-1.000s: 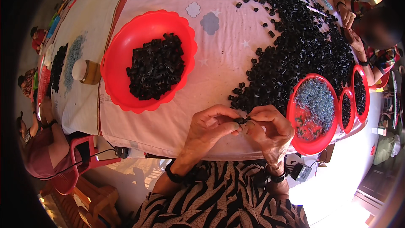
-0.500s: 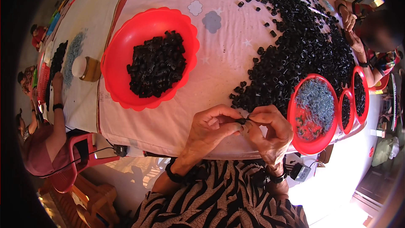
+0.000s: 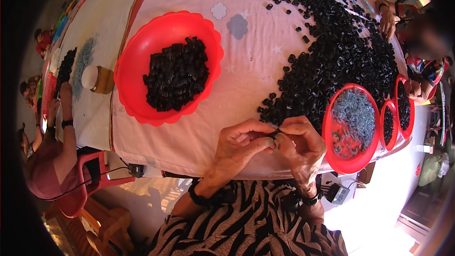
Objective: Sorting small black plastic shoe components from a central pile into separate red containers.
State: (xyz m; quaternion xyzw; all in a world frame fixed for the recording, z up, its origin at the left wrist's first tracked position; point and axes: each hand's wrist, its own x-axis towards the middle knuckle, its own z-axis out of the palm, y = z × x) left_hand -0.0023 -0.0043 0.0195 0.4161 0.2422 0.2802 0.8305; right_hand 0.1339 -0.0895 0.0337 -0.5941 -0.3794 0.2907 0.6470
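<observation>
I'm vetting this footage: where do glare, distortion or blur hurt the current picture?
Head view: glare washes the floor at lower right nearly white; head view: the near edge of the tablecloth bows and corners go black; head view: the black piece between the left hand and right hand is too small and dark for detail; head view: a co-worker's head at right is blurred.

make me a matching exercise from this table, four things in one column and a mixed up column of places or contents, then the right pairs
Things
1. scalloped red bowl
2. lidded jar
3. largest red tray on the right
4. small black part

Places or contents
A. holds blue-grey pieces
B. between the fingers of the left hand and right hand
C. holds a heap of black pieces
D. left of the scalloped red bowl

Pairs: 1-C, 2-D, 3-A, 4-B
</observation>
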